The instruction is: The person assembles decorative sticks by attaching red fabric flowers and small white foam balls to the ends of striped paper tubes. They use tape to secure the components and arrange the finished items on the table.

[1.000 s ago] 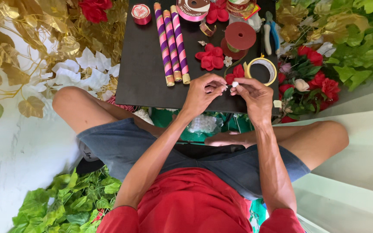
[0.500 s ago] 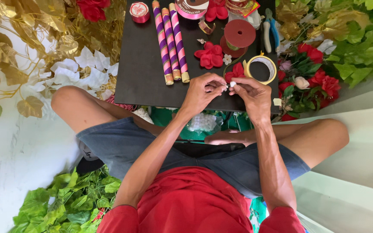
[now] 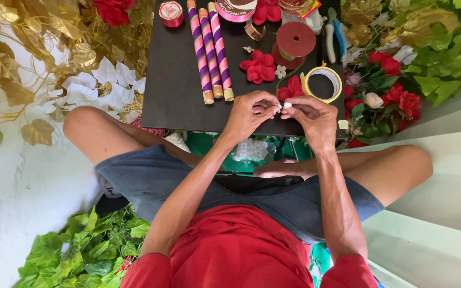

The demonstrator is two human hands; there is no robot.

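While both hands meet over the near edge of the dark worktop [image 3: 177, 80], a tiny white piece [image 3: 283, 106] sits pinched between them.

The left hand [image 3: 252, 113] has its grip closed on the piece with thumb and fingertips, and the right hand [image 3: 311, 114] pinches it from the other side, so it lies between the two, about equally near each; it is too small to tell its long axis. Just beyond lie a red fabric flower [image 3: 259, 67], a yellow tape roll [image 3: 322, 84] and three striped paper rolls [image 3: 211, 50] pointing away. A clear bag of white bits [image 3: 250, 151] rests under the worktop's edge.
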